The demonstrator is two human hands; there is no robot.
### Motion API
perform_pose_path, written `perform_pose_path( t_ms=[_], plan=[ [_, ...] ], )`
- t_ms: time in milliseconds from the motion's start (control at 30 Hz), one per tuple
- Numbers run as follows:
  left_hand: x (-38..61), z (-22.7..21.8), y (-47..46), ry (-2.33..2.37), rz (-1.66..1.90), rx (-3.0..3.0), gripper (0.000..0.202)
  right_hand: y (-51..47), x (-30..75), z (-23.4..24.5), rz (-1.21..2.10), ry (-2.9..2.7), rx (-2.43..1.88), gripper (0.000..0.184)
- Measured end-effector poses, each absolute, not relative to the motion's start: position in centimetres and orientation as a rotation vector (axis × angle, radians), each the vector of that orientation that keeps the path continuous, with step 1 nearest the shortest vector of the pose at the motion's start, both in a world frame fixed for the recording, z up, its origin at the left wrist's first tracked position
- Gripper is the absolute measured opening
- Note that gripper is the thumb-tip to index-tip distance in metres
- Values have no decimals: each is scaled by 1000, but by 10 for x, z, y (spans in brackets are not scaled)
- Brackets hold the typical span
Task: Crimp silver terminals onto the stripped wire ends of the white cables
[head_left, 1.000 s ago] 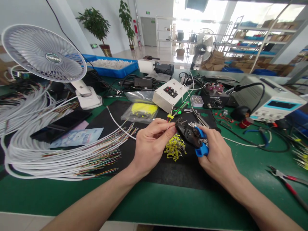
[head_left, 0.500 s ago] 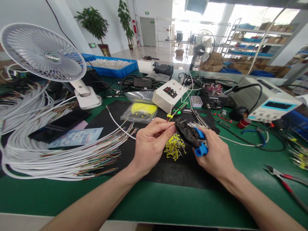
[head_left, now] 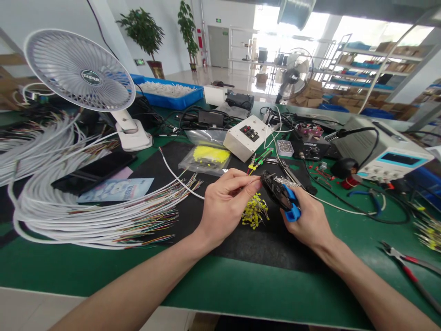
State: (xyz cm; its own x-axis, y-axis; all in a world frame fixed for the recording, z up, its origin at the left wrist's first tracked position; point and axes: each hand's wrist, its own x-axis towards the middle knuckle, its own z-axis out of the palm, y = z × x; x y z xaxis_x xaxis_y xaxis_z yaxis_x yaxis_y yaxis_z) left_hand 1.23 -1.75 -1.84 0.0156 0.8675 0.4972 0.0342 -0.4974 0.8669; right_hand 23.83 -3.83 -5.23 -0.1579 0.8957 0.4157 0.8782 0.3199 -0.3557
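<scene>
My left hand [head_left: 223, 204] is closed in a pinch on a thin wire, whose end meets the jaws of the crimping pliers [head_left: 275, 191]. Fingertips hide most of that wire. Wrapped round the blue handles of the pliers is my right hand [head_left: 310, 218]; the handles are squeezed close together. Under the pliers lies a pile of small metal terminals with yellow sleeves [head_left: 254, 212]. Beyond my left fingers, coloured wires with yellow pieces [head_left: 253, 168] rise near a green clip [head_left: 266, 156]. Shiny loose terminals [head_left: 288, 182] lie behind the pliers, partly covered.
White cables [head_left: 103, 230] with stripped ends spread at left, near a phone [head_left: 94, 171] and a white fan [head_left: 132, 135]. A bag of yellow sleeves [head_left: 210, 156] and a switch box [head_left: 246, 140] stand ahead. Right are a soldering power unit [head_left: 392, 151] and red-handled cutters [head_left: 409, 271].
The plier handles have come closer together in my right hand. The view has shifted slightly, so most things on the bench appear further right. My left hand keeps its pinch.
</scene>
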Motion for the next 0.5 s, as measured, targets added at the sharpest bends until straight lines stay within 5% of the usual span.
perform_pose_path(
  t_ms=[500],
  plan=[
    [12,-16,-19,873,1600,1681,10,-32,242,-58,-61,-2033,-1579,31]
  ],
)
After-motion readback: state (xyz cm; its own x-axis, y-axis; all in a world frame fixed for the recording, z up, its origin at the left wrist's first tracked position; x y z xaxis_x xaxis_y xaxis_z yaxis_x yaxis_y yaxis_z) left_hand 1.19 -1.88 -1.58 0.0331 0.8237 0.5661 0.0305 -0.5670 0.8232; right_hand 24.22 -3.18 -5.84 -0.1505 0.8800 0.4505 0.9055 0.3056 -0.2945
